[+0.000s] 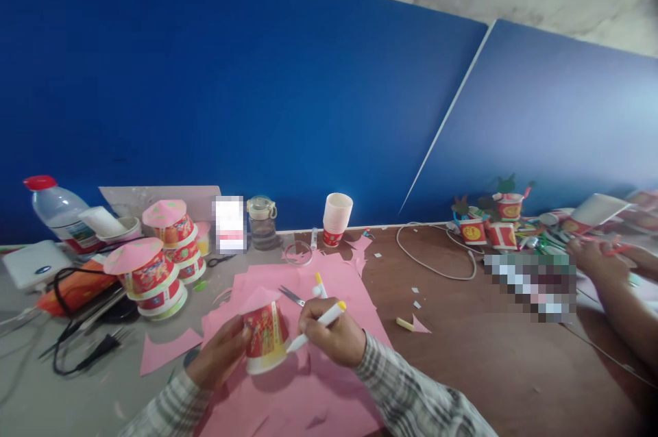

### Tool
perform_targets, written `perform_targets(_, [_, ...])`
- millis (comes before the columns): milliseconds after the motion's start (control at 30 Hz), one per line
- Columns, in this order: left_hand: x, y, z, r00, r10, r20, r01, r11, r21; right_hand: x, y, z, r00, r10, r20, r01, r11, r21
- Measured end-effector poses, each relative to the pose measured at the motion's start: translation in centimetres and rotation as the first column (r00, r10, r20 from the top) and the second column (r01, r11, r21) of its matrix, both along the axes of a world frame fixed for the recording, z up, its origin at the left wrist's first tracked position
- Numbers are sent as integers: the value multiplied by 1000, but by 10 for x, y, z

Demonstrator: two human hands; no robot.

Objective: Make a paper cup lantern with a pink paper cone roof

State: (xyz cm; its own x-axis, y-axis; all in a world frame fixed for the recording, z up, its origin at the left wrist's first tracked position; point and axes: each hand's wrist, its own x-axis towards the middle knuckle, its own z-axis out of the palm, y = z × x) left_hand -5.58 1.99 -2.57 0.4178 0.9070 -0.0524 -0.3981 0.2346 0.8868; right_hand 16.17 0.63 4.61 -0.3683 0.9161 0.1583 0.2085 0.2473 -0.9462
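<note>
Cup (266,335) is clamped in the left hand (222,351). Marker (330,316) is clamped in the right hand (336,335), tip at the cup's side.

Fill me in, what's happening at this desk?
A person's left hand holds a red-and-white paper cup over pink paper, while the right hand holds a white marker, its tip at or close to the cup's lower edge. Scissors lie just beyond. Cup stacks topped with pink cones stand at the left. At the far right, another person's hands hold something red, too blurred to name.
</note>
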Motion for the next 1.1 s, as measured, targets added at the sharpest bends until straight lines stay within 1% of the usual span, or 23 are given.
perform_targets(100, [1,0,3,1000,-11,4,11,1000,0,0,0,0,1000,-24,-12,24,1000,7])
perform_targets(233, [2,0,4,1000,-1,8,1,1000,2,-1,-1,1,1000,-1,-14,2,1000,10])
perform_targets(333, [3,0,6,1000,-4,9,4,1000,-6,-1,-2,2,999,-27,-25,28,999,35])
perform_targets(500, [4,-1,10,1000,4,1,-4,1000,-8,-2,-3,1,1000,3,-17,-2,999,45])
perform_targets(633, [4,-1,8,1000,-9,5,9,1000,-4,-3,-3,-2,997,-65,-34,67,995,76])
perform_targets(800, [3,0,5,1000,-2,-15,3,1000,9,-2,-2,-3,998,-49,-35,52,996,74])
perform_targets(900, [3,0,7,1000,-2,-29,2,1000,-4,-2,-2,-2,995,-84,-52,89,992,85])
perform_targets(1100, [2,-1,6,999,24,-45,-24,1000,-3,-5,-1,-2,998,-40,-57,44,997,60])
